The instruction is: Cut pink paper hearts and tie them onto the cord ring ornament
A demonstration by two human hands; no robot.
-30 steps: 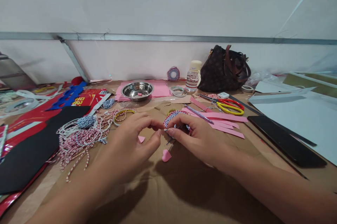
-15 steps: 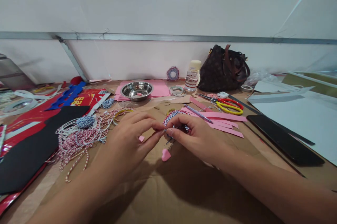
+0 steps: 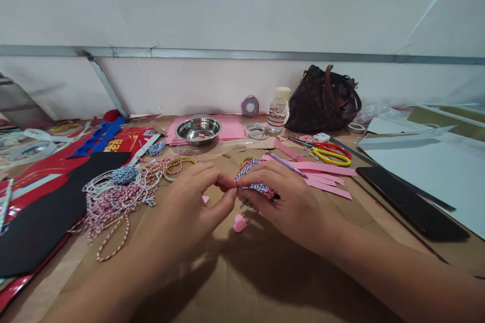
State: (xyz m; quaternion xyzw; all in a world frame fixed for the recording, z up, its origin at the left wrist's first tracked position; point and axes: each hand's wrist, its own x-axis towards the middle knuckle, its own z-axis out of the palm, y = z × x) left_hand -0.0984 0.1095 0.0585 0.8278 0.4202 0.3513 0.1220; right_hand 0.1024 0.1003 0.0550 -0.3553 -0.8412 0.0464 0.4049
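Red-and-white baker's twine sprawls in a limp tangle beyond the left hand, whose fingertips press together at the edge of a blue-and-white twine wrapping. The right hand curls over that light, soft bundle, clamping it from above; its wound body looks the surest place to hold (any core inside is hidden). A small pink paper heart lies just below, with pink paper strips off to the right. Everything rests on brown cardboard, with a white wall behind.
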